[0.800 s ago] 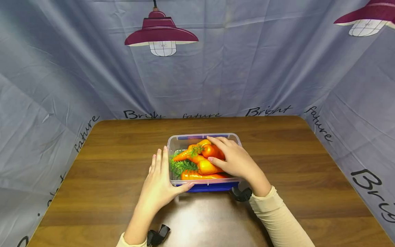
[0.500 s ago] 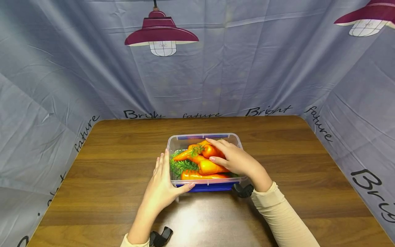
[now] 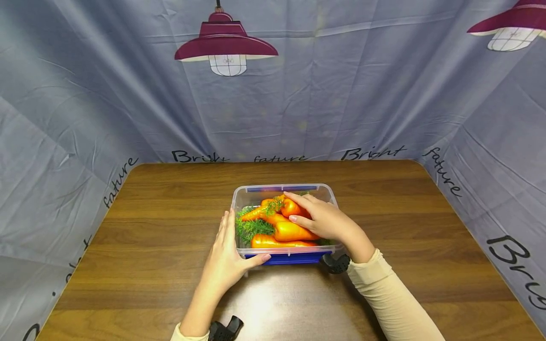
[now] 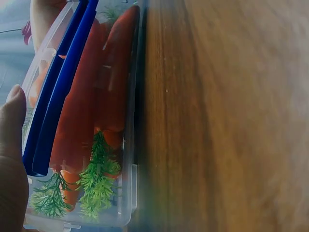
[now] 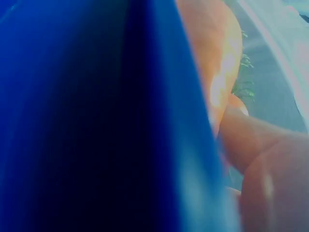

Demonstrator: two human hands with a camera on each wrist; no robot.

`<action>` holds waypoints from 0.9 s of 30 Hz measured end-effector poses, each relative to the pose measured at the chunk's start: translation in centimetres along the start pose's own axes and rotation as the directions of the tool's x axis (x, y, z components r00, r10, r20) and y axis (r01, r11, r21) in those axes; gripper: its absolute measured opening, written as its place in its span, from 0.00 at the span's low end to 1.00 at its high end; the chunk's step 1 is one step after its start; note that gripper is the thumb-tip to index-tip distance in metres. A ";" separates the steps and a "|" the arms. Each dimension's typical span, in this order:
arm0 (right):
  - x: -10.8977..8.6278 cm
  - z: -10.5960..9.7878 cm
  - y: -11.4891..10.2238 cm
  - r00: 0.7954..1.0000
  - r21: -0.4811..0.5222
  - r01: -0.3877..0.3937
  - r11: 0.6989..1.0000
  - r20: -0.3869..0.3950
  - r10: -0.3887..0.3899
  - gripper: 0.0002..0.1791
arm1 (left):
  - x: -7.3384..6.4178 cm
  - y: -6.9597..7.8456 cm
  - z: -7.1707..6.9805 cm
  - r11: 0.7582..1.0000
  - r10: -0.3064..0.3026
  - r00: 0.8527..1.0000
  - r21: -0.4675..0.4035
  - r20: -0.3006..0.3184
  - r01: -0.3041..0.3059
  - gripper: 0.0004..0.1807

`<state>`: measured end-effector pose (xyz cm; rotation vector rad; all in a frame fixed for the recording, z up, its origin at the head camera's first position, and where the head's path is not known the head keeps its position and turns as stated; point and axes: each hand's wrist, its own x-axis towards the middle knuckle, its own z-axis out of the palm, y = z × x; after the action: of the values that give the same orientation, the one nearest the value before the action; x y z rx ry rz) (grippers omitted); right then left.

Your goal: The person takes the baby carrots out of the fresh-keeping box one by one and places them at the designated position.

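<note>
A clear plastic box [image 3: 240,243] with blue clips [image 3: 286,258] stands on the table, full of several orange carrots [image 3: 294,231] with feathery green tops [image 3: 255,231]. My left hand [image 3: 223,265] lies against the box's left side, fingers straight and thumb along the front rim. Inside the box, my right hand [image 3: 326,219] rests over the carrots at the right, its fingers extended and thumb apart. In the left wrist view, carrots [image 4: 77,121] show through the front wall. A blurred blue clip [image 5: 178,116] covers much of the right wrist view, beside a carrot [image 5: 217,53] and my thumb [image 5: 256,140].
The wooden table [image 3: 170,227] extends around the box on every side. Grey-blue curtains [image 3: 324,94] printed with lamps and lettering enclose its back and sides. A black camera mount [image 3: 334,264] on the right wrist sits close to the box's front right corner.
My left hand has slid slightly toward me and to the right along the box. The right hand has shifted slightly right over the carrots, which barely move.
</note>
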<state>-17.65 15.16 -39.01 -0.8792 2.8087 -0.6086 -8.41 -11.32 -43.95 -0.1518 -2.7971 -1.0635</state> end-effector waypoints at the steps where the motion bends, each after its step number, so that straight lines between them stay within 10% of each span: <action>1: 0.0 0.0 0.0 1.000 -0.003 0.006 1.000 -0.007 -0.006 0.35 | 0.0 0.0 0.1 1.000 0.002 1.000 -0.004 -0.003 -0.002 0.75; 14: 0.2 0.7 0.4 0.984 -0.051 0.129 0.990 -0.119 -0.135 0.33 | -0.1 -0.6 1.0 0.993 0.034 0.993 -0.105 -0.112 -0.046 0.71; 27: -0.2 -0.1 -0.7 0.963 0.069 0.120 0.990 -0.250 -0.099 0.36 | -0.3 -1.0 1.6 0.987 0.041 0.987 -0.145 -0.154 -0.064 0.71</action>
<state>-17.17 14.81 -38.62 -1.0124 2.9378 -0.9032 -8.47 -11.02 -45.87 -0.1543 -2.5655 -1.2185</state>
